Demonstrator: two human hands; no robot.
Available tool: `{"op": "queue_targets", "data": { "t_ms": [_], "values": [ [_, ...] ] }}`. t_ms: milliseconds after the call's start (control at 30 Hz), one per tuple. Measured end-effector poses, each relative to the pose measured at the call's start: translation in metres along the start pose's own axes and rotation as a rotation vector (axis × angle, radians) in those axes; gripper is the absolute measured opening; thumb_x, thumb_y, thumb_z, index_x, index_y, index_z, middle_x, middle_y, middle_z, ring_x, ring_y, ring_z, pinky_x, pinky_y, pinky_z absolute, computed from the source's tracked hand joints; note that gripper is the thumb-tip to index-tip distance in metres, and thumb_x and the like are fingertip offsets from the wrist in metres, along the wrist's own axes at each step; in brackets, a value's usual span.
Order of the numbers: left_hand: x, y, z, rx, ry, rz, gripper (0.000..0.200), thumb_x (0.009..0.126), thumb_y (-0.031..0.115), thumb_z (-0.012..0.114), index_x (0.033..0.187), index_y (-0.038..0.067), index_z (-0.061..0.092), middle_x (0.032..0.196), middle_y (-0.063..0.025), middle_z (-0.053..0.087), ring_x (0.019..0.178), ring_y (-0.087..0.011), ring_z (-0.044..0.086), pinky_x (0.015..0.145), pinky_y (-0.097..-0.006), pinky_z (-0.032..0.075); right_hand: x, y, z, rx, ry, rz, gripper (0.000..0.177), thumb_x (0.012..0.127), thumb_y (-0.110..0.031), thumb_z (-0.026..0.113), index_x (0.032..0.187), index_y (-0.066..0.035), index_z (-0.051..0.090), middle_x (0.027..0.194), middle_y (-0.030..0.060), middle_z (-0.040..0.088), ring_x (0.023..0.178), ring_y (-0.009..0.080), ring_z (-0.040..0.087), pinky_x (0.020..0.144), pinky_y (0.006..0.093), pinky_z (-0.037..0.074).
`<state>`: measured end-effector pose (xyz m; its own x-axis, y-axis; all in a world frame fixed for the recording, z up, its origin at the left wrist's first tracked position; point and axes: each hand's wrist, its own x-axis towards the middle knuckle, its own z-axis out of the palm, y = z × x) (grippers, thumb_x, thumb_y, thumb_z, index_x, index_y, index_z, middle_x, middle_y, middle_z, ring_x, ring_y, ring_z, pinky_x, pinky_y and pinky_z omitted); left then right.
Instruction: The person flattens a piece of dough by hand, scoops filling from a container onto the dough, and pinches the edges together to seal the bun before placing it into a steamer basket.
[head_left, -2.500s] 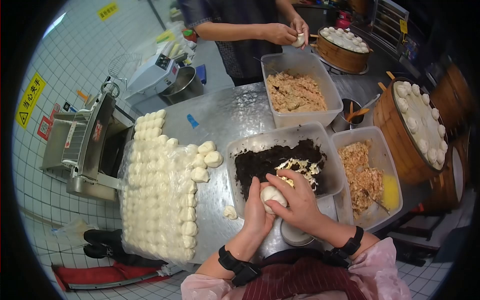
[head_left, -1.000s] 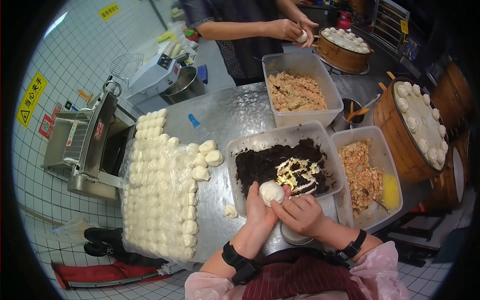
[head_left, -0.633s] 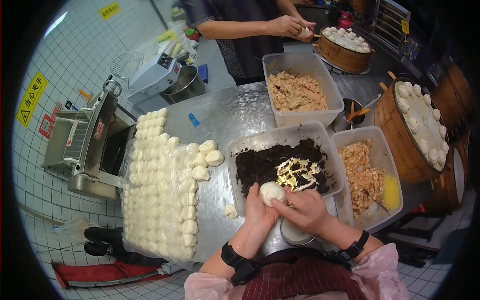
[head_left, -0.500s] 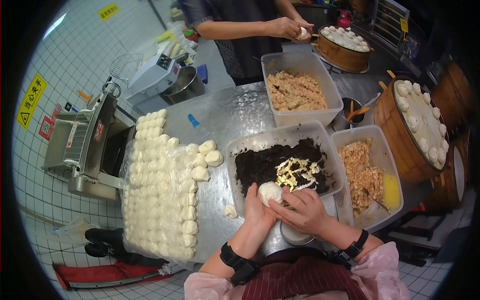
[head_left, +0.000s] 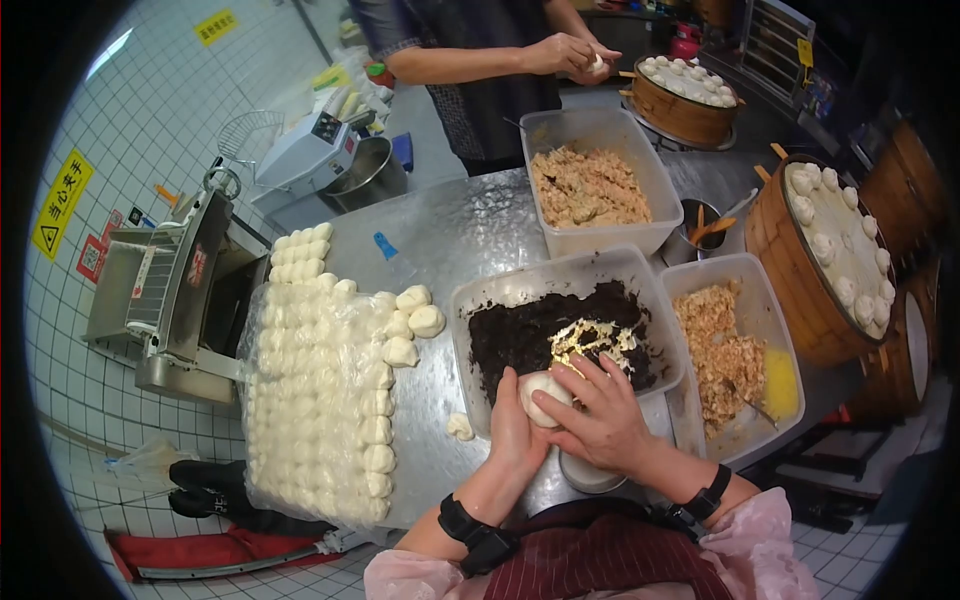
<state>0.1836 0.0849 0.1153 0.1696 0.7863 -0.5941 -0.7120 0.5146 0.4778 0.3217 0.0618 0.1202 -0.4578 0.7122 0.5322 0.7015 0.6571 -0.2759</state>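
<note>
A round white bun of dough (head_left: pixel 546 398) sits cupped in my left hand (head_left: pixel 513 432), above the near rim of a plastic tub (head_left: pixel 470 400) of dark filling (head_left: pixel 520 335). My right hand (head_left: pixel 602 420) lies against the bun's right side, its fingers stretched out over the tub. A bright, shiny patch shows on the dark filling beyond my fingers. Under my wrists, a round pale container (head_left: pixel 590 474) is partly hidden. One small dough piece (head_left: pixel 459 426) rests on the metal table left of the tub.
Rows of dough balls (head_left: pixel 320 390) under plastic film cover the left of the table, beside a dough roller machine (head_left: pixel 185 290). Meat filling tubs (head_left: pixel 590 185) (head_left: pixel 735 350) and bamboo steamers (head_left: pixel 815 250) (head_left: pixel 685 100) stand right and behind. A co-worker's hands (head_left: pixel 575 57) hold a small bun.
My right hand has shifted from gripping the bun's edge with bent fingers to lying flatter along it, fingers extended. The bun has turned and sits slightly lower.
</note>
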Motion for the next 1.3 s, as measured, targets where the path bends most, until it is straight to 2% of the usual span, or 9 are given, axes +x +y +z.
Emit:
{"op": "queue_targets", "data": {
  "t_ms": [233, 333, 600, 833, 933, 1033, 1100, 1200, 1300],
  "values": [
    [0.002, 0.005, -0.011, 0.01, -0.09, -0.014, 0.049, 0.099, 0.041, 0.023, 0.095, 0.003, 0.053, 0.092, -0.0121, 0.06, 0.086, -0.0217, 0.06, 0.077, -0.0367, 0.051, -0.004, 0.006, -0.007, 0.138, 0.11, 0.037, 0.044, 0.083, -0.037, 0.058, 0.123, -0.018, 0.055, 0.131, 0.0132, 0.044, 0.118, 0.0312, 0.045, 0.102, 0.0494, 0.029],
    [-0.001, 0.007, -0.007, 0.058, -0.088, -0.002, 0.05, 0.099, 0.042, 0.023, 0.093, 0.003, 0.054, 0.09, -0.0119, 0.06, 0.082, -0.0208, 0.06, 0.075, -0.0339, 0.051, -0.003, 0.003, -0.008, 0.056, -0.028, -0.048, 0.043, 0.083, -0.035, 0.058, 0.122, -0.016, 0.056, 0.128, 0.0148, 0.047, 0.117, 0.031, 0.046, 0.101, 0.0498, 0.031],
    [-0.004, 0.012, -0.012, 0.374, -0.154, 0.398, 0.059, 0.098, 0.047, 0.017, 0.097, 0.001, 0.054, 0.085, -0.0107, 0.059, 0.079, -0.022, 0.062, 0.072, -0.0332, 0.052, 0.002, 0.004, -0.018, 0.868, -0.034, 0.652, 0.042, 0.083, -0.021, 0.062, 0.121, -0.004, 0.053, 0.114, 0.0142, 0.052, 0.097, 0.0251, 0.056, 0.083, 0.0333, 0.047],
    [-0.012, 0.012, -0.012, 0.392, -0.296, 0.398, 0.059, 0.098, 0.047, 0.017, 0.101, 0.001, 0.054, 0.088, -0.0104, 0.057, 0.082, -0.0184, 0.059, 0.076, -0.0302, 0.049, 0.011, -0.008, -0.01, 0.735, -0.037, 0.476, 0.055, 0.083, -0.02, 0.065, 0.131, -0.006, 0.043, 0.117, 0.0119, 0.047, 0.101, 0.0164, 0.053, 0.083, 0.0291, 0.047],
    [-0.011, 0.014, -0.016, 0.464, -0.271, 0.477, 0.06, 0.098, 0.048, 0.016, 0.104, 0.001, 0.054, 0.091, -0.0102, 0.056, 0.083, -0.0181, 0.058, 0.077, -0.0296, 0.047, 0.004, -0.007, -0.002, 1.236, -0.022, 0.803, 0.056, 0.082, -0.018, 0.066, 0.132, -0.006, 0.041, 0.117, 0.0125, 0.047, 0.103, 0.0178, 0.052, 0.086, 0.0306, 0.047],
    [-0.01, 0.014, -0.019, 0.68, -0.309, 0.664, 0.059, 0.098, 0.047, 0.018, 0.109, 0.001, 0.052, 0.098, -0.0113, 0.055, 0.084, -0.0174, 0.057, 0.079, -0.0299, 0.045, 0.004, -0.008, -0.007, 1.391, -0.13, 0.774, 0.067, 0.081, -0.015, 0.068, 0.137, -0.004, 0.031, 0.117, 0.0137, 0.047, 0.106, 0.0185, 0.052, 0.088, 0.0309, 0.047],
    [-0.004, 0.013, -0.02, 0.946, -0.4, 1.109, 0.056, 0.097, 0.047, 0.021, 0.113, 0.001, 0.05, 0.109, -0.014, 0.051, 0.086, -0.0179, 0.056, 0.082, -0.0314, 0.045, 0.005, -0.01, -0.006, 1.531, -0.26, 0.794, 0.076, 0.08, -0.01, 0.069, 0.14, -0.004, 0.022, 0.118, 0.0131, 0.047, 0.11, 0.0194, 0.052, 0.09, 0.0287, 0.047],
    [-0.006, 0.011, -0.013, 0.922, -0.472, 1.217, 0.055, 0.097, 0.047, 0.026, 0.12, 0.002, 0.046, 0.12, -0.0161, 0.044, 0.088, -0.0193, 0.056, 0.084, -0.0338, 0.044, 0.01, -0.015, -0.008, 1.602, -0.138, 0.74, 0.075, 0.08, -0.004, 0.067, 0.14, -0.003, 0.022, 0.118, 0.0121, 0.048, 0.111, 0.0202, 0.052, 0.093, 0.0293, 0.045],
    [-0.006, 0.008, -0.012, 0.633, -0.449, 1.035, 0.054, 0.097, 0.047, 0.026, 0.126, 0.004, 0.039, 0.13, -0.0152, 0.038, 0.105, -0.0257, 0.052, 0.092, -0.0384, 0.042, 0.004, -0.01, -0.002, 1.603, -0.114, 0.725, 0.069, 0.079, 0.002, 0.065, 0.137, -0.003, 0.028, 0.123, 0.0123, 0.047, 0.113, 0.0187, 0.051, 0.096, 0.0309, 0.043]
  ]
}}
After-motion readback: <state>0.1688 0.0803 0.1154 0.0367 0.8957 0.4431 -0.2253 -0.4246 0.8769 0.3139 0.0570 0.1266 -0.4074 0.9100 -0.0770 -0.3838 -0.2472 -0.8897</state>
